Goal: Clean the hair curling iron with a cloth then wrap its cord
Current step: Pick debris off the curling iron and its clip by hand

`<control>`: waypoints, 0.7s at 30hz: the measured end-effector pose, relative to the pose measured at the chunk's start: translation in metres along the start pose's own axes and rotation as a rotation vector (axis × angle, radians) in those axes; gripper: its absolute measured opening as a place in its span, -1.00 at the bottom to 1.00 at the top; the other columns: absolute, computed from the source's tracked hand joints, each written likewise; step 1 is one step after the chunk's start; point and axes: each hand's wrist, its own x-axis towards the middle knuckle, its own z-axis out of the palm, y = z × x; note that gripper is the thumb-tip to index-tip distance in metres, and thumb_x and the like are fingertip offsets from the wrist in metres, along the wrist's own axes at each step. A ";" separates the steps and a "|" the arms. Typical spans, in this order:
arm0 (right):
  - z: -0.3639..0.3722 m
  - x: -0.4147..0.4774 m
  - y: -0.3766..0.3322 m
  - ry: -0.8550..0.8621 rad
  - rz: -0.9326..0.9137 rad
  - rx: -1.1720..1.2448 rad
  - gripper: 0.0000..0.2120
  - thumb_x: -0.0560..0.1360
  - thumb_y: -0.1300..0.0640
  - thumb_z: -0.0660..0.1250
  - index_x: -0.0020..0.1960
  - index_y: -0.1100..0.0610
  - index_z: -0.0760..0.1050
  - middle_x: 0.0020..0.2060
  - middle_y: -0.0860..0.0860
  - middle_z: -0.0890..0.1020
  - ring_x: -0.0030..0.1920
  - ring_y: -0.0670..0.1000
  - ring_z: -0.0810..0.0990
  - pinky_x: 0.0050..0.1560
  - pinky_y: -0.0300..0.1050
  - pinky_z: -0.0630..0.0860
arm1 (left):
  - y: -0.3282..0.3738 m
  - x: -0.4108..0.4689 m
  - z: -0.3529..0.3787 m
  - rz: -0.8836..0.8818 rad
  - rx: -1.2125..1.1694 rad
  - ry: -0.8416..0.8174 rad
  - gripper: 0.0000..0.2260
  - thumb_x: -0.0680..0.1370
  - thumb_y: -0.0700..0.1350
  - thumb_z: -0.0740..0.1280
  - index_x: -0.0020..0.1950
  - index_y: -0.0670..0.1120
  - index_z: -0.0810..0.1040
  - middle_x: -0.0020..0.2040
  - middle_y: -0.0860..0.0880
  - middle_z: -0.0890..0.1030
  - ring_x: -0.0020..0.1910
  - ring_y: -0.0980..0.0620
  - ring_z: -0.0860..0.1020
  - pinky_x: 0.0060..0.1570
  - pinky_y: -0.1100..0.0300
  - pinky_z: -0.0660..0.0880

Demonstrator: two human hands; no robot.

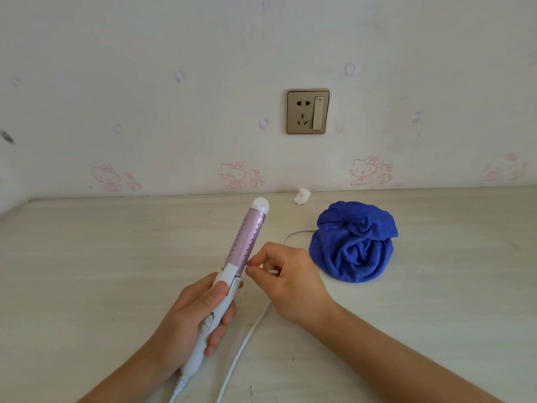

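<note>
**A:** What is the room like?

**B:** A pale wall (174, 39) fills the upper half, papered with faint lilac marks. A row of pink cartoon cats (364, 171) runs along its base.

**A:** Is anything fixed to it?

**B:** Right of centre there is a bronze-framed socket plate (308, 112). Its outlets are on the left and a white rocker switch (318, 112) is on the right. A dark smudge (7, 137) sits at the far left edge.

**A:** And below the wall?

**B:** A light wood-grain tabletop (87, 257) meets the wall and is evenly lit by soft daylight.
</note>
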 end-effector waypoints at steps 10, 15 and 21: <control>-0.040 0.024 0.016 0.199 0.020 0.026 -0.84 0.54 0.21 0.48 -0.21 0.07 0.63 -0.55 -0.11 0.33 -0.49 -0.12 0.24 -0.43 -0.23 0.25 | -0.002 0.023 0.004 -0.016 0.114 -0.082 -0.46 0.49 0.30 0.40 0.16 -0.15 0.57 -0.25 -0.12 0.52 -0.48 -0.04 0.37 -0.50 0.18 0.33; -0.011 0.000 0.016 -0.001 -0.038 -0.001 -0.92 0.48 0.13 0.46 -0.19 0.01 0.65 -0.53 -0.13 0.36 -0.47 -0.13 0.30 -0.39 -0.30 0.29 | -0.005 0.023 0.000 -0.011 0.083 -0.074 -0.51 0.49 0.28 0.40 0.15 -0.11 0.58 -0.26 -0.09 0.53 -0.49 -0.03 0.39 -0.51 0.17 0.35; -0.030 0.025 0.013 0.117 -0.007 0.024 -0.85 0.53 0.25 0.49 -0.19 0.07 0.67 -0.48 0.26 0.42 -0.46 -0.02 0.27 -0.40 -0.29 0.27 | -0.003 0.024 0.001 -0.003 0.068 -0.081 -0.62 0.52 0.24 0.37 0.01 -0.08 0.58 -0.25 -0.11 0.51 -0.50 -0.01 0.39 -0.50 0.16 0.35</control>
